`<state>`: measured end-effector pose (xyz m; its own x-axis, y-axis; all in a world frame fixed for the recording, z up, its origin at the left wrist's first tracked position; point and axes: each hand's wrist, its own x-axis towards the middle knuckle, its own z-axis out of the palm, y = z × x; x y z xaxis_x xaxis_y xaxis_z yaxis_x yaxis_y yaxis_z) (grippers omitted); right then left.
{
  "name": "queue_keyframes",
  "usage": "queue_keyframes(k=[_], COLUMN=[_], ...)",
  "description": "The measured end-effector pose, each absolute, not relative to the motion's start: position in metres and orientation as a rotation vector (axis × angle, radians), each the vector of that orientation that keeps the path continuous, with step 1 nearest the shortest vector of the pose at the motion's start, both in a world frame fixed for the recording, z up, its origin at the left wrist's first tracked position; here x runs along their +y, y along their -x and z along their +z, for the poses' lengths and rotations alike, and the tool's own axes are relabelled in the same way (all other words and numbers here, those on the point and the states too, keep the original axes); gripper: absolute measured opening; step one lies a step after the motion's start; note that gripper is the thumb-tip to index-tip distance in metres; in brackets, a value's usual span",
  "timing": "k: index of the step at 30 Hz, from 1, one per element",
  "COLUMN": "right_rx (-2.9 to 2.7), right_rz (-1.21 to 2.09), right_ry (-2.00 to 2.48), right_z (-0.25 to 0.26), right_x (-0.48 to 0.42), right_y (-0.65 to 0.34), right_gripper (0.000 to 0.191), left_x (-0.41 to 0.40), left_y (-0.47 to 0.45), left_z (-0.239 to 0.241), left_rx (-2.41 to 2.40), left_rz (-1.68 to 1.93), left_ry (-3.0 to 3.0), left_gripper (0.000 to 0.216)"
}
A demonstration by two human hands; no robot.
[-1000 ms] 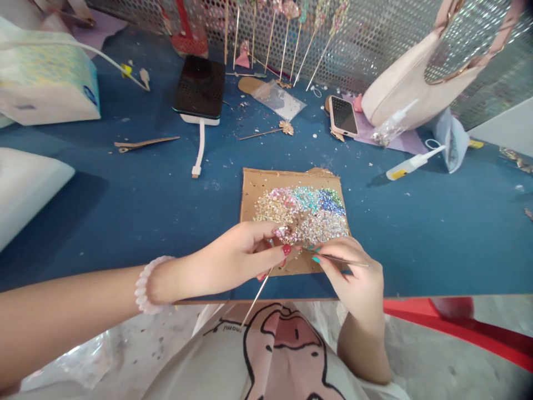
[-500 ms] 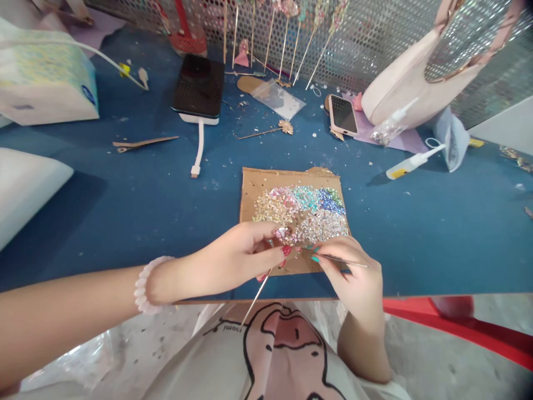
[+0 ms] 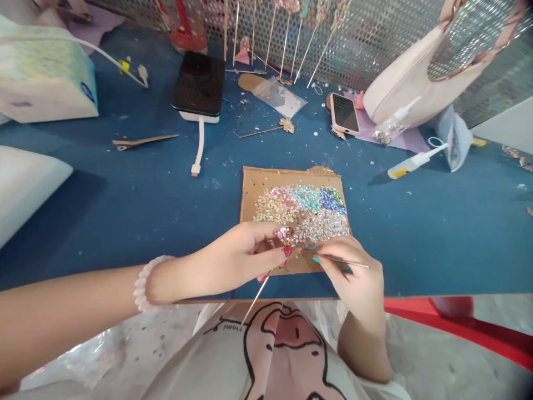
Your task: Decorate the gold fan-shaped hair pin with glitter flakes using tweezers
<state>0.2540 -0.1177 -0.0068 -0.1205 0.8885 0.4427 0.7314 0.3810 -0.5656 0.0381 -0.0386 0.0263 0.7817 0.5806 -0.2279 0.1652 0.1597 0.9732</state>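
A brown cardboard sheet (image 3: 254,186) lies on the blue table (image 3: 125,205), covered with piles of small coloured sequins (image 3: 306,208). My left hand (image 3: 233,258), with red nails and a pale bead bracelet, pinches a thin stick (image 3: 256,297) whose top carries a small pink sparkly ornament (image 3: 285,233). My right hand (image 3: 353,275), with teal nails, grips thin metal tweezers (image 3: 343,259); their tip points left at the ornament. Both hands hover over the near edge of the cardboard.
Behind the cardboard lie a black phone on a white charger (image 3: 199,84), a second phone (image 3: 343,113), a glue bottle (image 3: 414,161), a clear bag (image 3: 278,99) and a pink handbag (image 3: 410,80). Decorated sticks (image 3: 287,41) lean on a perforated metal screen. A tissue pack (image 3: 41,75) sits far left.
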Motion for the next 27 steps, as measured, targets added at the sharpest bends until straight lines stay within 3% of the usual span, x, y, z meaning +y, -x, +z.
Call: queue_keyframes(k=[27], right_rx=[-1.883], right_rz=[0.309], right_ry=[1.406], right_z=[-0.0076], right_x=[-0.1180], right_y=[-0.2525], right_gripper=[0.014], left_x=[-0.0387], left_y=[-0.0402], left_z=[0.0273], left_rx=[0.661], left_rz=[0.328], left_ry=[-1.361], left_gripper=[0.016])
